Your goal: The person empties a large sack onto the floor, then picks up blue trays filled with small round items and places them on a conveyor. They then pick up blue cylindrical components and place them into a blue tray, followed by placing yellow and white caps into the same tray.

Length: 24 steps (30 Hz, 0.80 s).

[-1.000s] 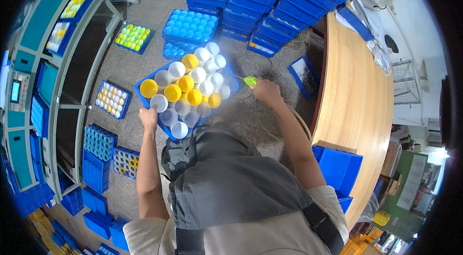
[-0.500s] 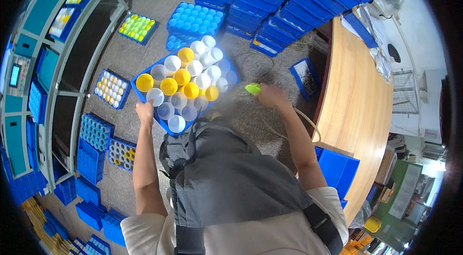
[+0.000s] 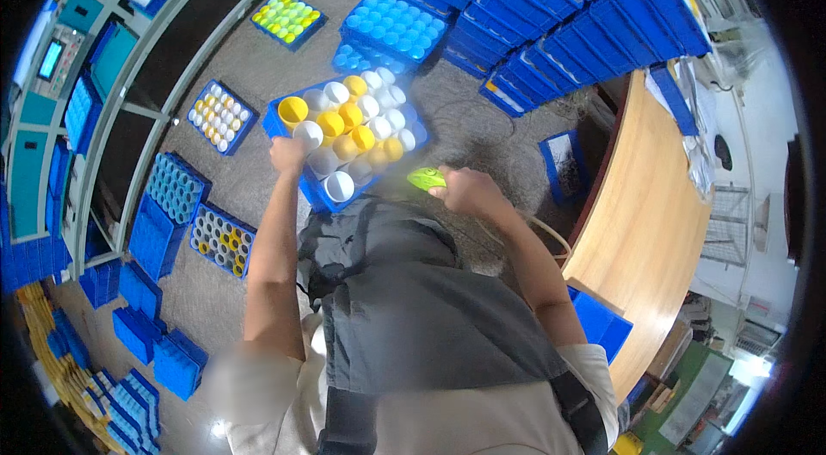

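A blue plastic crate (image 3: 315, 197) filled with white and yellow cups (image 3: 351, 116) hangs in front of me, tilted. Gripping its left side is my left hand (image 3: 288, 154), closed, with the fingers partly hidden at the rim. My right hand (image 3: 471, 192) is wrapped round a lime-green air gun (image 3: 425, 178), whose front end points toward the crate from the right. A pale hose (image 3: 551, 235) trails behind my right wrist. The crate's far right corner looks hazy.
Blue crates stand stacked at the far right (image 3: 551, 16). Further crates of blue cups (image 3: 391, 24), lime cups (image 3: 288, 18) and white-and-yellow cups (image 3: 222, 117) sit on the floor. A wooden table (image 3: 641, 240) lies right, a teal machine (image 3: 103, 50) left.
The view has turned, so the surroundings sit further right. My right hand has brought the air gun closer to the crate. The crate is angled differently, its cups seen more from the side.
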Tool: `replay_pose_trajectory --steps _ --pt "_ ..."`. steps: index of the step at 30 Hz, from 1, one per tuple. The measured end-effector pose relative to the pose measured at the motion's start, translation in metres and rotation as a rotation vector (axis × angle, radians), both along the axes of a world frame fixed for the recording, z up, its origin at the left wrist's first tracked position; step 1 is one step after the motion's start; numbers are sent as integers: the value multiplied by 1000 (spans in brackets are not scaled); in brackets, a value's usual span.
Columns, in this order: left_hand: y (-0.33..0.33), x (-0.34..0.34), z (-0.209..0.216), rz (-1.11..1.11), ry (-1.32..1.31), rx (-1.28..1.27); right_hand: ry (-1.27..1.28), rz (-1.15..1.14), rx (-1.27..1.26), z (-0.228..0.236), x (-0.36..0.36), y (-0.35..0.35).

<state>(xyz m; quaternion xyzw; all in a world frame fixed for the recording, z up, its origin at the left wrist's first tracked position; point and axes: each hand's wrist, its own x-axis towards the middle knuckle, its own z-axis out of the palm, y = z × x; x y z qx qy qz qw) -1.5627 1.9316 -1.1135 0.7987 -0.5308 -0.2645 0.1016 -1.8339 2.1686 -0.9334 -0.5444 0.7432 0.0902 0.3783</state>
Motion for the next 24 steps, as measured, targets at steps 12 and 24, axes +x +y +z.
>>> replay_pose_trajectory --steps 12,24 --pt "0 -2 -4 98 -38 31 32 9 -261 17 34 7" --pt "41 -7 35 -18 36 -151 61 -57 -523 31 30 -5"
